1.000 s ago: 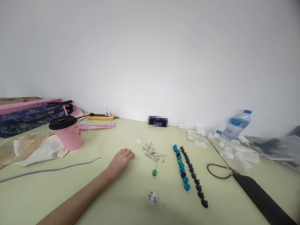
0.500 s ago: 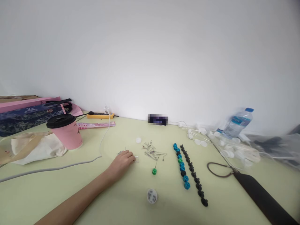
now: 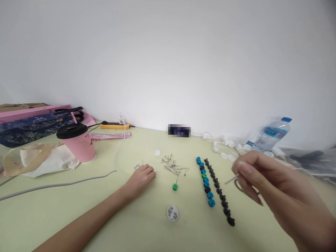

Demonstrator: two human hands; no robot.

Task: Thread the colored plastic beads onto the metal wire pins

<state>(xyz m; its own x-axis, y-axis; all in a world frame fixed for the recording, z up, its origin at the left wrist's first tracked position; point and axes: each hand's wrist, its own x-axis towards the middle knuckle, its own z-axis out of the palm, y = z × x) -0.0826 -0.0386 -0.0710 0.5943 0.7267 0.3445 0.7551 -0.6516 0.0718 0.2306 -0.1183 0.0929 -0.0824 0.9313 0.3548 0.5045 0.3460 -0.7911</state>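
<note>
My right hand (image 3: 273,196), raised at the right, pinches a thin metal rod (image 3: 231,179) between thumb and fingertips, the rod pointing down and left. On the table lies my left hand (image 3: 143,177), its fingers curled down; thin metal pieces (image 3: 156,171) stick out beyond the fingertips, but what is under the fingers is hidden. Just right of it is a loose pile of metal pins (image 3: 172,165). A green knob (image 3: 175,187) on a thin stem lies in front of the pile. Nearer me sits a round white piece with grey spots (image 3: 172,213).
Right of the pins run a row of blue, black and green knobs (image 3: 206,182) and a row of black pieces (image 3: 218,191). White caps (image 3: 228,156) and a water bottle (image 3: 274,134) are at back right. A pink cup (image 3: 80,147), power strip (image 3: 114,125) and cable (image 3: 65,184) occupy the left.
My right hand has come into view from the right with the metal rod in its fingers. The left hand stays in its place on the table; the view has shifted slightly.
</note>
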